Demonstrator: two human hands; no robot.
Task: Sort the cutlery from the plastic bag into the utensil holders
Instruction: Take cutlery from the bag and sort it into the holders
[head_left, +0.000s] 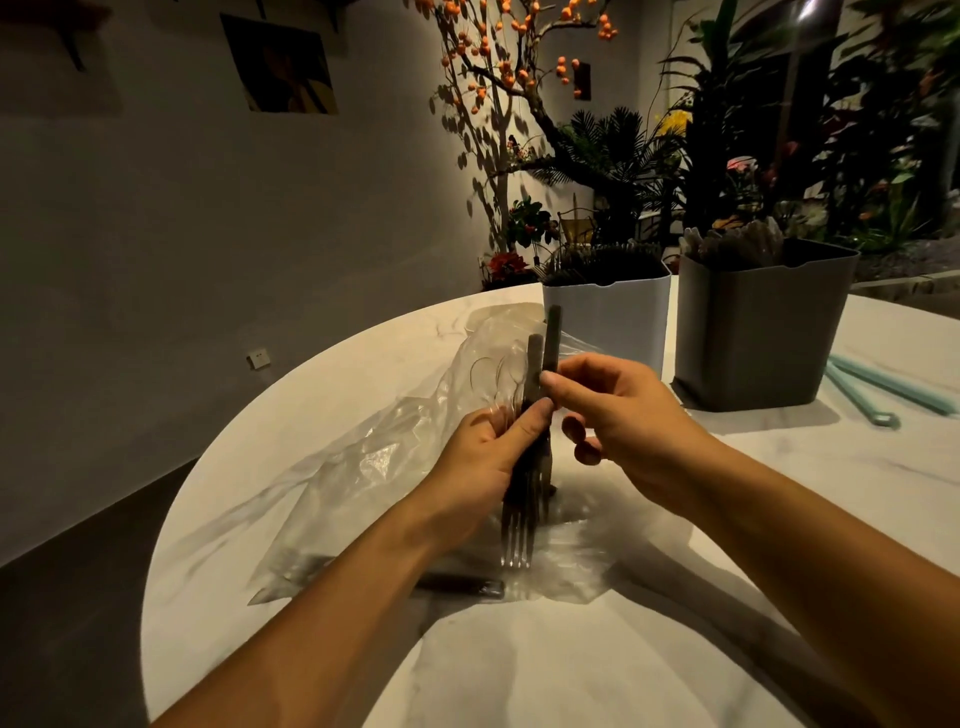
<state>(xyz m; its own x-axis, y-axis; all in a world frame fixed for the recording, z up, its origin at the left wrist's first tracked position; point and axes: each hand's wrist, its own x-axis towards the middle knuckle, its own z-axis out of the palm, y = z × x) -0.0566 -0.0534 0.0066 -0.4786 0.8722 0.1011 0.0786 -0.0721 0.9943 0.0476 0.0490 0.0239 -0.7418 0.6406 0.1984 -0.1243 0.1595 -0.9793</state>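
Note:
My left hand (485, 460) grips a bundle of dark-handled forks (519, 535) upright, tines pointing down, above the clear plastic bag (374, 462) spread on the white table (571, 665). My right hand (618, 415) pinches one handle (551, 332) that sticks up higher than the others. Another dark handle (457, 584) lies under the bag near the front. Behind stand a white utensil holder (608, 322) filled with forks and a grey utensil holder (753, 338) holding clear plastic cutlery.
Pale green straws or sticks (878, 392) lie on the table right of the grey holder. Potted plants and a branch with orange berries (519, 78) stand behind the table. The table's round edge curves at the left, with dark floor beyond.

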